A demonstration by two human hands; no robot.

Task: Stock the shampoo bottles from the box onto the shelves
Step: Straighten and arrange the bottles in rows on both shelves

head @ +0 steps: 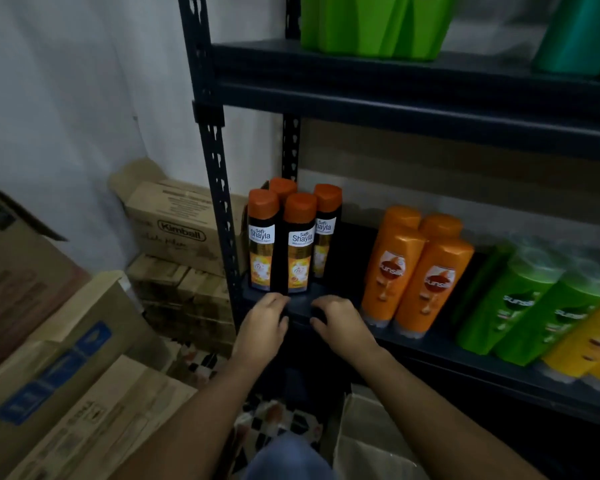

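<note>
Bottles of Safi Shayla shampoo stood at the left end of the shelf, near its front edge. Left hand and right hand rested there with fingers curled, holding nothing. Bottles looked hard, smooth and tippy; best held around the middle.

Shayla bottles: black bodies, orange caps, white and gold labels. Sunsilk bottles: orange. Adjacent bottles: green, then yellow bottles. Shelf: dark blue-grey. Floor: black-and-white chequered. Cartons: brown.
</note>
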